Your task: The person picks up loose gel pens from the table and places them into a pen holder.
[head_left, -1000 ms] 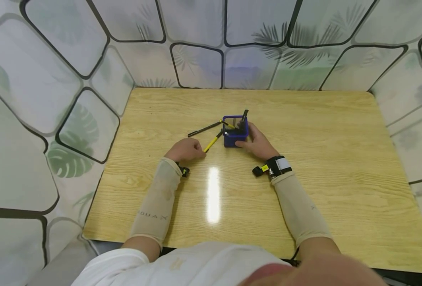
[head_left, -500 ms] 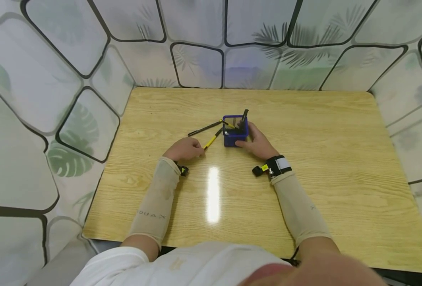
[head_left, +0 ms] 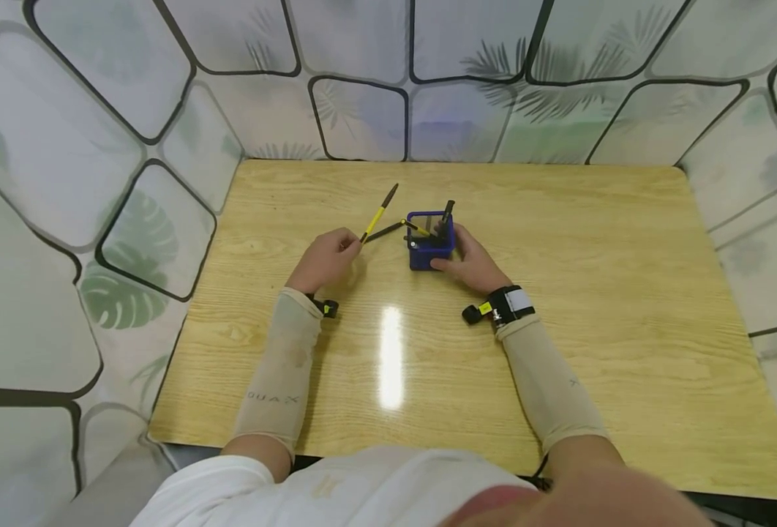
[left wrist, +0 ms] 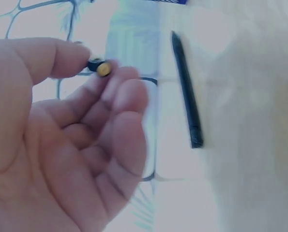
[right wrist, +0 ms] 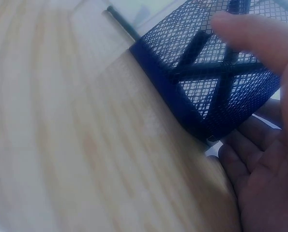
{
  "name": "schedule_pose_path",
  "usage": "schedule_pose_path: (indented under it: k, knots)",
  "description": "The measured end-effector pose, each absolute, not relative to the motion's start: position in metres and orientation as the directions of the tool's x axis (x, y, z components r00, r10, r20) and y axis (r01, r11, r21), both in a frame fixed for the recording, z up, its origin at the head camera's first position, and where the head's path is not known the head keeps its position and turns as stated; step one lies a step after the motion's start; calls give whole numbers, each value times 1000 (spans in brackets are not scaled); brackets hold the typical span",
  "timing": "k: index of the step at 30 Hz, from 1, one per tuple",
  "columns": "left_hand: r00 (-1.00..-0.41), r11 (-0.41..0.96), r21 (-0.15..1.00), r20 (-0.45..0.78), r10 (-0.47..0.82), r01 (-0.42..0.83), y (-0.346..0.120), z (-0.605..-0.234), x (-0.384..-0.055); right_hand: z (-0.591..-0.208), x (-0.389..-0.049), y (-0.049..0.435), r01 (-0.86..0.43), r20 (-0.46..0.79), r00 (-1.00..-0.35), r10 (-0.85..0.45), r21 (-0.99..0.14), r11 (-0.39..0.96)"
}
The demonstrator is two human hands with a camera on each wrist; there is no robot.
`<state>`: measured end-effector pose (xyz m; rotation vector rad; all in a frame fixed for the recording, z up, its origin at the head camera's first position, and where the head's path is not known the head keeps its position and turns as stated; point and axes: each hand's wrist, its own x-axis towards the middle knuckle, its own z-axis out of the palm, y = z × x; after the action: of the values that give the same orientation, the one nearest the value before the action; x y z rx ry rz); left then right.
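My left hand (head_left: 325, 258) pinches a yellow-and-black pen (head_left: 378, 217) near its lower end, between thumb and fingers. The pen slants up and to the right; its round yellow end (left wrist: 103, 69) shows in the left wrist view. Beneath it a black pen (left wrist: 186, 92) lies on the table, left of a blue mesh pen holder (head_left: 431, 260). With thumb and fingers about its right side, my right hand (head_left: 477, 263) holds that pen holder upright. Inside, a black item (head_left: 449, 211) sticks up and a yellow one (head_left: 418, 228) leans on the rim. Crossed dark shapes show through the mesh (right wrist: 216, 87).
A light wooden table (head_left: 592, 293) carries all of this. Patterned panels (head_left: 362, 121) rise behind it and along both sides. A strip of light reflects off the tabletop in front of the pen holder.
My left hand has picked the yellow-and-black pen up from beside the holder and moved it up and to the left. My right hand stays on the pen holder.
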<state>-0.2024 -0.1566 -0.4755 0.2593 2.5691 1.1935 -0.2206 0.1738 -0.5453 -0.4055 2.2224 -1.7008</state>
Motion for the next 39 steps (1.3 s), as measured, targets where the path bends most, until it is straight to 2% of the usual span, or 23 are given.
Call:
schedule_pose_path:
  k: [6, 14, 21, 30, 39]
  knots:
    - [-960, 540, 829, -17, 281, 143, -152, -462, -201, -546, -221, 175, -33, -79, -914, -398, -963, 267]
    - [-954, 488, 833, 144, 262, 260, -147, -450, -197, -546, -220, 175, -37, -73, -915, -398, -964, 262]
    - [-912, 477, 780, 375, 164, 406, -140, -444, -199, -546, -220, 174, -32, -70, -914, -400, -970, 242]
    - [-876, 447, 761, 465, 131, 471, -137, -435, -199, -545, -221, 174, -43, -64, -917, -394, -965, 258]
    - [-806, 402, 716, 581, 111, 571, -133, -423, -200, -545, -219, 173, -39, -60, -914, -402, -972, 234]
